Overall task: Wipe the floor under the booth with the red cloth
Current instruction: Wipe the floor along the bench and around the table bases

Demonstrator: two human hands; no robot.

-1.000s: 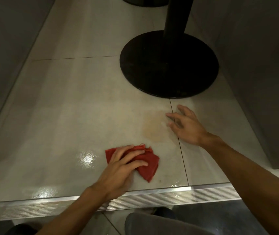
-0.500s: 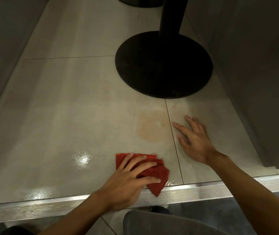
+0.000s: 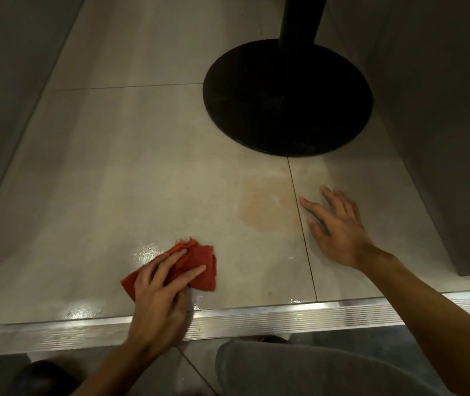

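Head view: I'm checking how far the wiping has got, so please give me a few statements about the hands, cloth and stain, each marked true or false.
1. The left hand presses the red cloth onto the floor with its fingers laid out over it. True.
2. The right hand holds a second cloth. False: it holds nothing and rests on the floor with its fingers spread.
3. The orange stain is covered by the red cloth. False: it lies bare, beyond and to the right of the cloth, beside the right hand.
4. The black table base stands beyond both hands. True.
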